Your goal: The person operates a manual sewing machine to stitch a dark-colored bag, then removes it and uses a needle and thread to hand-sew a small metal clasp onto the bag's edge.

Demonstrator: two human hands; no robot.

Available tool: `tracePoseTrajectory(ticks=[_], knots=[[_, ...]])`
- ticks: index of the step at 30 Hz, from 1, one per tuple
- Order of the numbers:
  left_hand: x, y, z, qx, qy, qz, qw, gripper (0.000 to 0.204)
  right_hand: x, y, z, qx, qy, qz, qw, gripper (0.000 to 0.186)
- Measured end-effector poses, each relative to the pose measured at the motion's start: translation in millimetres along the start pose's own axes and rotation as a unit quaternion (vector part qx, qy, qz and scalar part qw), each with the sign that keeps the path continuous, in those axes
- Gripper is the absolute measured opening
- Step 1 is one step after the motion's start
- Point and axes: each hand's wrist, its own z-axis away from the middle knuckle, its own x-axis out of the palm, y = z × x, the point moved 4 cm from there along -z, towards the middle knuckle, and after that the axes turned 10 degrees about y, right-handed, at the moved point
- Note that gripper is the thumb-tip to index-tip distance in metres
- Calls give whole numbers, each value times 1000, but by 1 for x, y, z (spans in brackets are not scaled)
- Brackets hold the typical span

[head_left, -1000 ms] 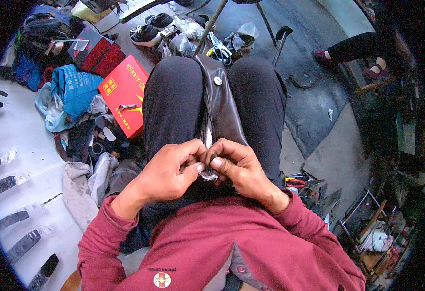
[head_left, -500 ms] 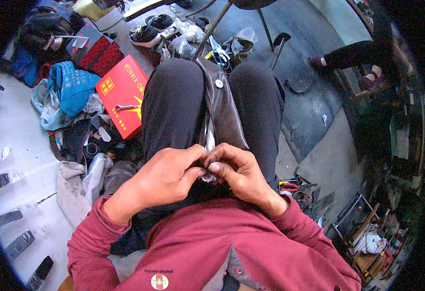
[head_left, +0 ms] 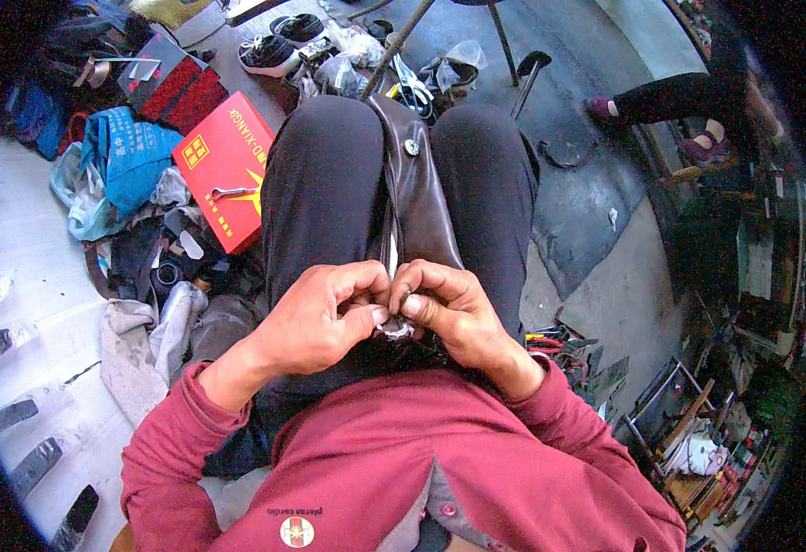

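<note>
A dark brown leather bag (head_left: 428, 207) with a round metal snap (head_left: 411, 147) lies lengthwise between my knees. My left hand (head_left: 315, 308) is closed, its thumb and forefinger pinching the bag's near end. Close beside it, fingertips almost touching, my right hand (head_left: 458, 313) pinches the same end from the other side. Just below the fingertips a ragged whitish edge (head_left: 394, 329) shows. A pale strip runs along the bag's opening. Whether something small sits between the fingers is hidden.
To the left lies a red box (head_left: 223, 166) with a small metal tool (head_left: 234, 192) on it, near a blue bag (head_left: 131, 156) and heaped cloth. Sneakers (head_left: 269, 55) stand beyond my knees. At right are a person's leg (head_left: 665, 103) and several hand tools (head_left: 550, 342).
My fingers have shifted a little on the bag's near end, and its ragged whitish edge shows more clearly. The view has moved slightly; both hands keep pinching.
</note>
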Motion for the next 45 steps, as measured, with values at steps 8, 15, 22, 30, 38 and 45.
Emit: tracePoseTrajectory(ticks=[8,15,22,30,38,45], knots=[[1,4,-1,-36,-15,22,999,6,-3,-1,-3,35,5,-55,998,26],[1,-1,1,-86,-40,62,994,9,-2,-4,1,52,6,-49,997,15],[-2,-4,0,-76,-37,58,995,8,1,0,-3,36,14,-49,998,30],[0,2,5,-55,5,110,992,8,0,-3,-2,74,27,-90,993,23],[-3,6,14,-104,35,155,982,20,7,-9,3,67,46,-88,993,20],[-11,0,10,-164,16,129,978,18,8,-14,2,66,36,-46,996,20]])
